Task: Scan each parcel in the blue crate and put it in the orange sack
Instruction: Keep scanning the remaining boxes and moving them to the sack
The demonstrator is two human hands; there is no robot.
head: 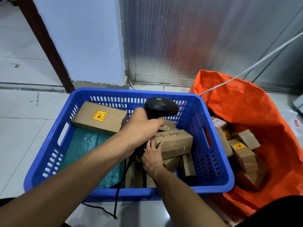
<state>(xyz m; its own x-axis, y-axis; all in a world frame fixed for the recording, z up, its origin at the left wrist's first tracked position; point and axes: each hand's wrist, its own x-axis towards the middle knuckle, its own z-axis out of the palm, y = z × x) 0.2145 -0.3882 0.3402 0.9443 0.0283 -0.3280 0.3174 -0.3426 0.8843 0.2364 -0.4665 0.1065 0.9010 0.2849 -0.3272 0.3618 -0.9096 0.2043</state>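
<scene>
Left hand (141, 128) grips the black scanner (161, 106) over the blue crate (213, 181); right hand (151, 158) has fingers curled on a cardboard box (176, 142), orange sack (242, 108) alongside.

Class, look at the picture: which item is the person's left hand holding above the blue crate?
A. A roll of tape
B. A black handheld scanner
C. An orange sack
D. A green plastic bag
B: the left hand is curled round the grip of the black handheld scanner, whose head sits above the parcels in the blue crate.
</scene>
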